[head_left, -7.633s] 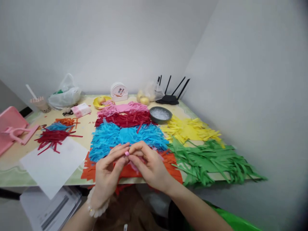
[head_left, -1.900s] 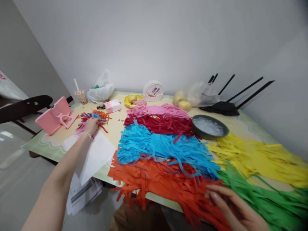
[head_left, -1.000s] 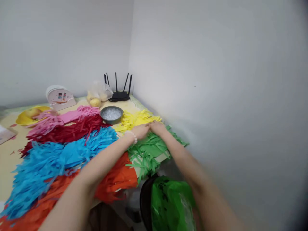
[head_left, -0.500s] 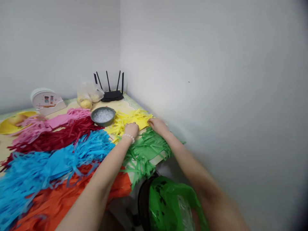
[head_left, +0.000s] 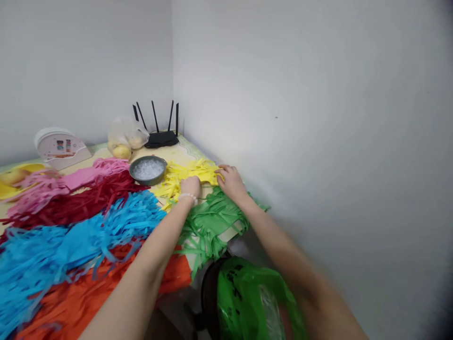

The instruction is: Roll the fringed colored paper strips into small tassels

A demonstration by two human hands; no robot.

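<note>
A yellow fringed sheet (head_left: 207,172) lies near the wall at the table's far right, its strips spread around a plain middle band. My left hand (head_left: 191,186), with a beaded bracelet at the wrist, is curled closed on the near edge of this sheet; its fingertips are hidden. At the sheet's right end is my right hand (head_left: 230,182), its thumb and fingers apart and its fingertips by the yellow edge. Just below both hands a green fringed sheet (head_left: 212,219) hangs partly over the table edge.
Blue (head_left: 78,241), orange (head_left: 81,302), dark red (head_left: 88,198) and pink (head_left: 83,177) fringed sheets cover the left side. A grey bowl (head_left: 132,175) holds clear pieces. Behind stand a black router (head_left: 162,139), a bag of fruit (head_left: 122,137) and a holder (head_left: 67,153). A green-bagged bin (head_left: 244,297) stands below.
The fingers of my right hand have spread from a pinch at the yellow sheet's right end. My left hand stays closed on the sheet. The view has shifted slightly right.
</note>
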